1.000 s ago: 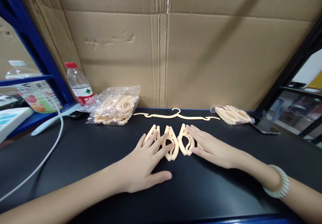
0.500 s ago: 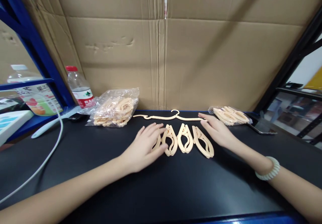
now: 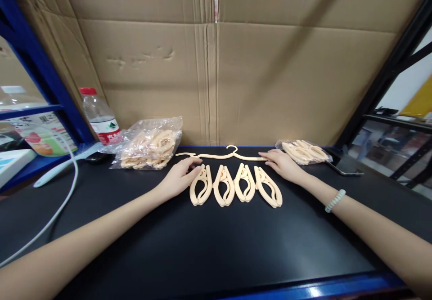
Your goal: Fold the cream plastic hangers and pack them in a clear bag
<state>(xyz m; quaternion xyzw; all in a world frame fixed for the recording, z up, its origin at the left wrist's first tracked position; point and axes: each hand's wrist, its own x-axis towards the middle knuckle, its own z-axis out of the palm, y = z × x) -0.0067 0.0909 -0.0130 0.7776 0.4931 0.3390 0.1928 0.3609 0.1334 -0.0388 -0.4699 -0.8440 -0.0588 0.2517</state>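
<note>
An unfolded cream plastic clothes hanger lies across the back of the black table, hook upward, its left tip bent off. My right hand has its fingers and thumb around the hanger's right end. My left hand rests just below the hanger's left arm, thumb and forefinger apart, nothing visible between them. Several folded hangers stand in a row nearer to me: the leftmost folded hanger is right beside my left thumb, and the rightmost folded hanger lies below my right fingertips.
A clear bag of folded hangers lies at the back left, a smaller bag at the back right. A red-capped bottle, a white cable and a phone lie around. A cardboard wall closes the back.
My left hand has drawn back leftward from over the folded hangers, uncovering the leftmost one, and its fingers have curled more. My right hand stays at the hanger's right end. The view has shifted slightly.
</note>
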